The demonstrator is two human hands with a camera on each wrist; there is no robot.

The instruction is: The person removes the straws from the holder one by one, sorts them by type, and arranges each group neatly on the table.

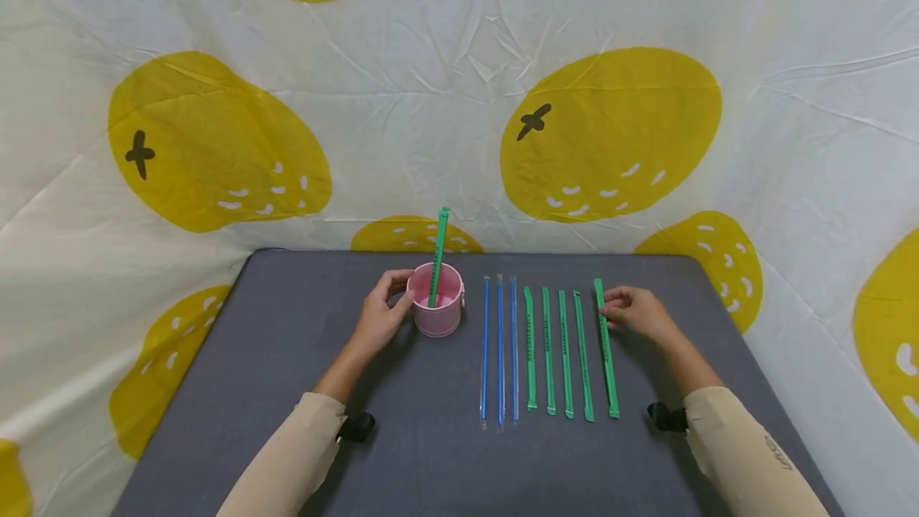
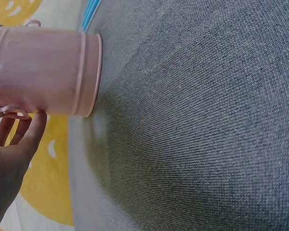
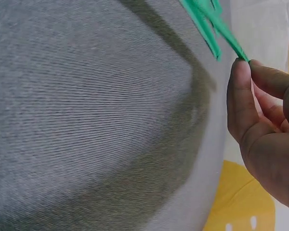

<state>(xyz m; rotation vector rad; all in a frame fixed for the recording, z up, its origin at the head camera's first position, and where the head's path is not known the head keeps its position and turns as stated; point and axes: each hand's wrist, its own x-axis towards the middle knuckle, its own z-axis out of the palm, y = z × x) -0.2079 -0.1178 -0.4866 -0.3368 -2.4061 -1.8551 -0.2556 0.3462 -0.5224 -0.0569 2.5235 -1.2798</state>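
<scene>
A small pink cup (image 1: 438, 313) stands on the grey table (image 1: 287, 389) left of centre, with one green straw (image 1: 438, 254) upright in it. My left hand (image 1: 396, 294) grips the cup's left side; in the left wrist view its fingers (image 2: 26, 132) touch the cup (image 2: 43, 72) near the rim. Three blue straws (image 1: 500, 349) and several green straws (image 1: 556, 353) lie side by side to the right of the cup. My right hand (image 1: 610, 311) pinches the far end of the rightmost green straw (image 1: 609, 365); the right wrist view shows thumb and fingers (image 3: 241, 91) closed on that straw's tip (image 3: 231, 41).
A white cloth with yellow fruit prints (image 1: 610, 134) hangs behind and around the table. The table's far edge (image 1: 474, 252) lies just behind the cup. Bare grey surface spreads at the front (image 1: 431, 469) and far left.
</scene>
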